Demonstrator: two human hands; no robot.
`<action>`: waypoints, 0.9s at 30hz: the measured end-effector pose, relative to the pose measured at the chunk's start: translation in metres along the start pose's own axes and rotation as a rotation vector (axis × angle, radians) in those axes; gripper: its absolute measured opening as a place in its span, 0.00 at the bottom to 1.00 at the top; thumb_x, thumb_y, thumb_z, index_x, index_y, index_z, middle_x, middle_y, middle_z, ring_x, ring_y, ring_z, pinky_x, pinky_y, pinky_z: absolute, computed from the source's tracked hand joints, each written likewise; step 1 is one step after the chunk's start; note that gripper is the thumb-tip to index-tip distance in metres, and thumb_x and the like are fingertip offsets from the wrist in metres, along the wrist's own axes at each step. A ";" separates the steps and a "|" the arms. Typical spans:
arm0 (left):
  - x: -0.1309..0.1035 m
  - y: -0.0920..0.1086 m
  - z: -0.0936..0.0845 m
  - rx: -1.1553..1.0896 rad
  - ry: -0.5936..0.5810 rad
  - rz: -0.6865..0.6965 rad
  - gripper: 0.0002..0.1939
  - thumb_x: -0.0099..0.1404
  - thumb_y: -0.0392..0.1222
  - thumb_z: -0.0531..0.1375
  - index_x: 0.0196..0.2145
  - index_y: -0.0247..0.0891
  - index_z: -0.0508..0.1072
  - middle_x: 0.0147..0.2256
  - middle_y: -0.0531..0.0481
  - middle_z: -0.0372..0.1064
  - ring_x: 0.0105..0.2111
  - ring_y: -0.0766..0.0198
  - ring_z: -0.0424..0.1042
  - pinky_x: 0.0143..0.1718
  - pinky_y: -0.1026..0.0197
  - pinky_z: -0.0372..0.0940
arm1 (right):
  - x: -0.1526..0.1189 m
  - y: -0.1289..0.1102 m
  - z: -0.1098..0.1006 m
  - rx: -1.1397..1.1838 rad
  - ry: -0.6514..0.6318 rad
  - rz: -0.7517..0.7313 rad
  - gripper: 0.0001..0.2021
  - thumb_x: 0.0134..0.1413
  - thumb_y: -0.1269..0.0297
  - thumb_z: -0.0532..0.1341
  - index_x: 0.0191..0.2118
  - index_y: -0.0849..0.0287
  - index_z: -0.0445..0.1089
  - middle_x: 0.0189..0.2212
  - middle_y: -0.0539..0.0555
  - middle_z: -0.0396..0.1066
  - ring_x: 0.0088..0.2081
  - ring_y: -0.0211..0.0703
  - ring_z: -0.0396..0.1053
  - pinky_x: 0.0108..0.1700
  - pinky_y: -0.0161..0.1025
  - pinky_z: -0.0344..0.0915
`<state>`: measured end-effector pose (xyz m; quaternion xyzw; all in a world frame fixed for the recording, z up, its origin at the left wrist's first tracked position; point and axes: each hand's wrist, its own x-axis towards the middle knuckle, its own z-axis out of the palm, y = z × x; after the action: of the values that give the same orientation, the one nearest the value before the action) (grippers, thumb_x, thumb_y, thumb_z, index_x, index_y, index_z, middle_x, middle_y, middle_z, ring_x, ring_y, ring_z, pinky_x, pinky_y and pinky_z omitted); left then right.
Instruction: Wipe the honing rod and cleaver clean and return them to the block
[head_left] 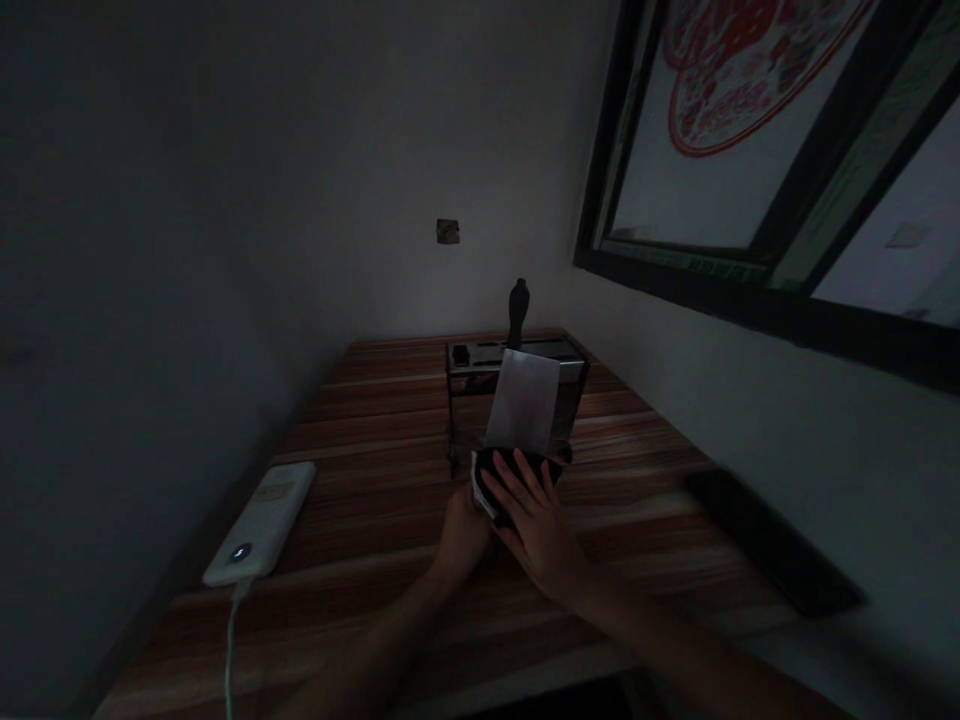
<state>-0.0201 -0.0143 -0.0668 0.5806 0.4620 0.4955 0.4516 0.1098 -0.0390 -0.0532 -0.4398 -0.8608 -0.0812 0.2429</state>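
A broad, pale rectangular metal blade (523, 400), like a cleaver's, stands tilted up in front of a knife rack (487, 425). Around its lower end is a black cloth-like piece (499, 490) with a white edge at the left. My left hand (463, 525) is closed on this piece from below and the left, its fingers mostly hidden. Over the top of the same piece lies my right hand (536, 510), fingers stretched and pressed against it. Any handle under the black piece is hidden. A black-handled tool (518, 310) stands in the rack behind the blade.
On the wood-grain table (360, 500), a white power bank (262, 522) with a cable (231, 640) lies at the left. A dark flat object (772, 540) lies along the right edge. Walls stand close on both sides, with a dark-framed window (697, 270) at the right.
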 end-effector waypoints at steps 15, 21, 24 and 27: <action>0.002 -0.004 0.004 0.080 0.034 -0.061 0.08 0.50 0.38 0.56 0.30 0.33 0.69 0.24 0.53 0.67 0.24 0.67 0.64 0.26 0.68 0.59 | 0.042 0.029 -0.021 -0.074 0.122 0.035 0.26 0.59 0.63 0.48 0.62 0.52 0.41 0.63 0.49 0.39 0.63 0.47 0.29 0.60 0.57 0.37; 0.003 -0.004 0.003 0.138 0.056 -0.072 0.09 0.53 0.41 0.56 0.29 0.33 0.69 0.24 0.52 0.67 0.25 0.66 0.64 0.27 0.67 0.59 | 0.063 0.042 -0.032 -0.103 0.178 0.051 0.25 0.59 0.62 0.47 0.62 0.54 0.43 0.63 0.49 0.38 0.63 0.46 0.29 0.61 0.56 0.34; 0.004 -0.006 0.003 0.167 0.072 -0.078 0.08 0.52 0.41 0.57 0.27 0.33 0.69 0.23 0.53 0.66 0.24 0.67 0.64 0.26 0.68 0.58 | 0.075 0.047 -0.038 -0.107 0.218 0.067 0.25 0.59 0.61 0.47 0.62 0.53 0.43 0.63 0.48 0.38 0.63 0.45 0.29 0.61 0.55 0.34; 0.003 -0.008 0.003 0.179 0.076 -0.082 0.07 0.52 0.41 0.57 0.26 0.34 0.69 0.20 0.55 0.64 0.21 0.68 0.63 0.24 0.69 0.56 | 0.086 0.052 -0.043 -0.114 0.256 0.081 0.25 0.59 0.61 0.47 0.61 0.52 0.43 0.63 0.48 0.38 0.63 0.44 0.29 0.61 0.54 0.33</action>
<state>-0.0171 -0.0098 -0.0743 0.5800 0.5446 0.4552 0.3998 0.1237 0.0391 0.0224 -0.4734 -0.7982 -0.1756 0.3285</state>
